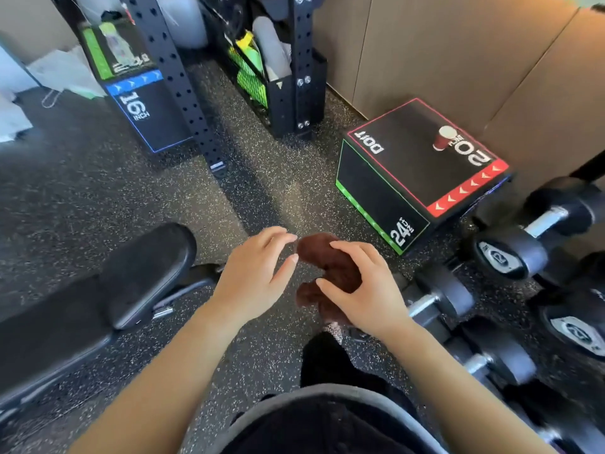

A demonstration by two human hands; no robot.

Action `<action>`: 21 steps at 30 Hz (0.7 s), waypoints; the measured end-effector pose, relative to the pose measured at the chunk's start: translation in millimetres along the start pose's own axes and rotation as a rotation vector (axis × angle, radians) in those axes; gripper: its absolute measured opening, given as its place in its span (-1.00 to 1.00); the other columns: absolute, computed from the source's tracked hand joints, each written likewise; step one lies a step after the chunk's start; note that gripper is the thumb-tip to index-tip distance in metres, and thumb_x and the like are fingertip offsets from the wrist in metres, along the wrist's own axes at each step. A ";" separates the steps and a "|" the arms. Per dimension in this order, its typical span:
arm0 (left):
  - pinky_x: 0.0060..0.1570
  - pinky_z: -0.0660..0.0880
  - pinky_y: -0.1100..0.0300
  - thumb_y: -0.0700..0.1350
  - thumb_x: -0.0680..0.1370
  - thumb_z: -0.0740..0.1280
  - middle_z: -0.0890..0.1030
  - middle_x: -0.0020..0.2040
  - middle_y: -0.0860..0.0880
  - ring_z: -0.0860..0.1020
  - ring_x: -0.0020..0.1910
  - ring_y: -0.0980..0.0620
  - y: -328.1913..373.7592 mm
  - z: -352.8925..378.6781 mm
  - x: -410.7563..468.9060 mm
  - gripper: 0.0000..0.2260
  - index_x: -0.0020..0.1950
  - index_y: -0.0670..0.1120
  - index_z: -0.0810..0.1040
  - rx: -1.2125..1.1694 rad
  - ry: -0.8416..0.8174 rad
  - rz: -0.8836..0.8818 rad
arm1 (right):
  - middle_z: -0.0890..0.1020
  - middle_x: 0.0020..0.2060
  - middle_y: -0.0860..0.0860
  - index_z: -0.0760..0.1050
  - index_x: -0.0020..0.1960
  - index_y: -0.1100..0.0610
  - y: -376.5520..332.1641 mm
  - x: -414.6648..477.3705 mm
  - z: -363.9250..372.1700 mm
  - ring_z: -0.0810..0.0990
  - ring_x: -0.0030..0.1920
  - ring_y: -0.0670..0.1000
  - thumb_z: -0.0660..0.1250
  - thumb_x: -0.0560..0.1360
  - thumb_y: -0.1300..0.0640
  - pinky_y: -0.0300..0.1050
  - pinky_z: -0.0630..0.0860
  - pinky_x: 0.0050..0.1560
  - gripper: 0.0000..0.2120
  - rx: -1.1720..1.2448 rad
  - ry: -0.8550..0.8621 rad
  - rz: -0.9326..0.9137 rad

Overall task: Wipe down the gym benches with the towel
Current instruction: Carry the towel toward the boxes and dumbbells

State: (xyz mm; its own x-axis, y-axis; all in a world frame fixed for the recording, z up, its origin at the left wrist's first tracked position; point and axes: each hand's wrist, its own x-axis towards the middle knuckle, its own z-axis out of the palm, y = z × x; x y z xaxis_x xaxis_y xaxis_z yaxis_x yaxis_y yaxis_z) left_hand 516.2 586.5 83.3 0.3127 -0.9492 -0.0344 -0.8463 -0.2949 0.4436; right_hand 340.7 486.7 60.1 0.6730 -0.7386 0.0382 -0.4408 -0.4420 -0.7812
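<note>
A dark brown towel (322, 257) hangs bunched in mid-air over the speckled floor, in the middle of the view. My right hand (363, 290) grips it, fingers curled round the cloth. My left hand (258, 273) hovers just left of the towel with relaxed, slightly bent fingers, its fingertips near the towel's upper edge; whether they touch it is unclear. A black padded gym bench (137, 273) lies at the lower left, below and left of both hands.
A black plyo box (402, 178) with a red cup (443, 138) on top stands at the right. Several dumbbells (510, 253) sit on a rack at the far right. A black rack upright (183, 90) and a storage stand (288, 77) stand behind.
</note>
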 end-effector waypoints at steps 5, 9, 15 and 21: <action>0.13 0.31 0.20 0.04 0.61 0.12 0.39 0.36 0.06 0.41 0.26 0.07 17.7 -5.8 99.1 -0.66 0.34 -0.03 0.41 0.002 0.001 0.044 | 0.45 0.23 -0.08 0.43 0.29 -0.03 28.9 80.1 -45.9 0.41 0.27 0.01 0.45 0.37 -0.06 -0.01 0.36 0.30 -0.48 0.001 0.007 0.009; 0.16 0.33 0.13 0.05 0.61 0.11 0.38 0.36 0.06 0.39 0.29 0.07 27.8 -2.9 154.1 -0.65 0.35 -0.02 0.41 0.006 -0.028 0.053 | 0.44 0.23 -0.10 0.42 0.29 -0.05 50.4 127.2 -72.7 0.39 0.28 -0.01 0.45 0.37 -0.06 -0.01 0.35 0.31 -0.48 -0.011 0.027 0.039; 0.21 0.34 0.11 0.05 0.61 0.11 0.36 0.38 0.08 0.37 0.32 0.09 30.9 2.5 230.3 -0.64 0.37 -0.02 0.39 -0.002 -0.077 0.079 | 0.44 0.22 -0.11 0.44 0.29 -0.04 79.0 175.2 -92.0 0.40 0.28 -0.03 0.48 0.36 -0.04 0.01 0.36 0.31 -0.47 0.005 0.072 0.095; 0.20 0.27 0.22 0.05 0.61 0.10 0.35 0.39 0.08 0.35 0.32 0.11 19.4 5.5 315.1 -0.64 0.37 -0.01 0.39 -0.020 -0.110 0.118 | 0.44 0.23 -0.12 0.42 0.30 -0.06 99.7 247.0 -103.4 0.41 0.26 -0.06 0.46 0.36 -0.07 -0.03 0.37 0.29 -0.46 -0.022 0.069 0.134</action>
State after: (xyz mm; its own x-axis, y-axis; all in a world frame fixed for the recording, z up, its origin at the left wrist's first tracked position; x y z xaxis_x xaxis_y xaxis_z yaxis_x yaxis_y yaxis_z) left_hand 595.9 281.0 76.2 0.1616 -0.9837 -0.0783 -0.8655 -0.1794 0.4677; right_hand 401.5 207.5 56.1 0.5653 -0.8246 -0.0220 -0.5374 -0.3479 -0.7682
